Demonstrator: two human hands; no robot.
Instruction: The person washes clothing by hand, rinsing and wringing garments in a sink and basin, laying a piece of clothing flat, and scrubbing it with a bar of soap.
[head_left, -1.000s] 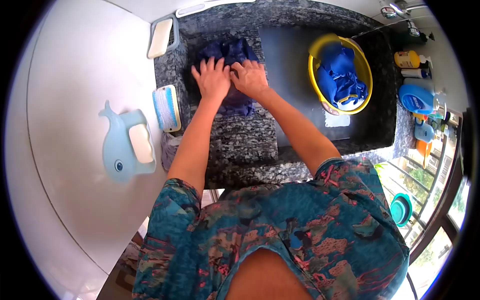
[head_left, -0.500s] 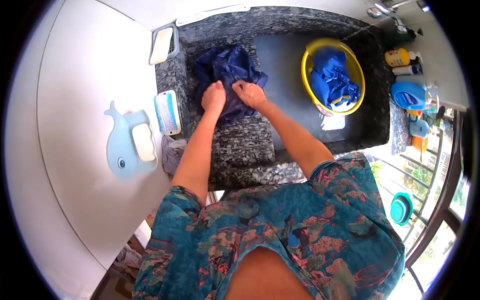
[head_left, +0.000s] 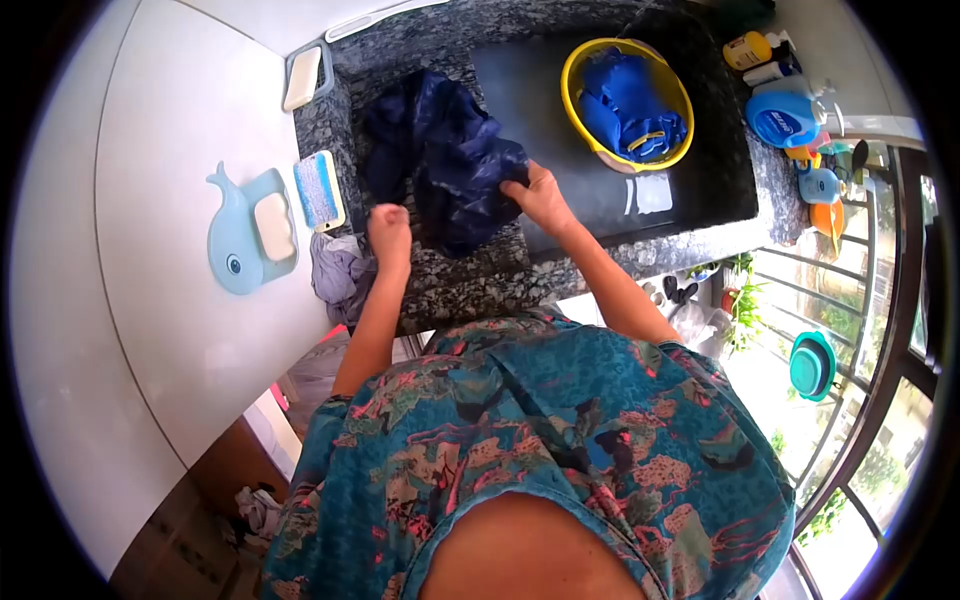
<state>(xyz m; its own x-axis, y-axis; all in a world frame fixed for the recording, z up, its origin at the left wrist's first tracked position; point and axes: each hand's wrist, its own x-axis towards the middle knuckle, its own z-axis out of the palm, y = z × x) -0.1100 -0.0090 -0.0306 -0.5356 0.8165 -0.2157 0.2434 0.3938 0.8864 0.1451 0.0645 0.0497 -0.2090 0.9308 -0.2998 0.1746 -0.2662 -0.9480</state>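
A wet, dark navy garment (head_left: 440, 160) lies bunched on the speckled granite slab (head_left: 450, 285), with its right part over the edge of the black sink (head_left: 590, 205). My right hand (head_left: 543, 203) pinches the garment's right edge between thumb and fingers. Just left of the cloth, my left hand (head_left: 390, 238) is curled closed; whether any fabric is inside it is hidden. In the sink sits a yellow basin (head_left: 683, 150) with bright blue wet clothing (head_left: 625, 100) in it.
Left of the slab are a blue-and-white scrub brush (head_left: 319, 190), a soap bar (head_left: 302, 78) in a dish and a grey cloth (head_left: 340, 275). A whale-shaped holder (head_left: 235, 250) hangs on the wall. Several bottles, including a blue one (head_left: 785, 120), line the right ledge.
Both hands have moved apart, the left down and leftward off the cloth's middle, the right to its right edge. The garment is spread more to the right. The camera view has shifted.
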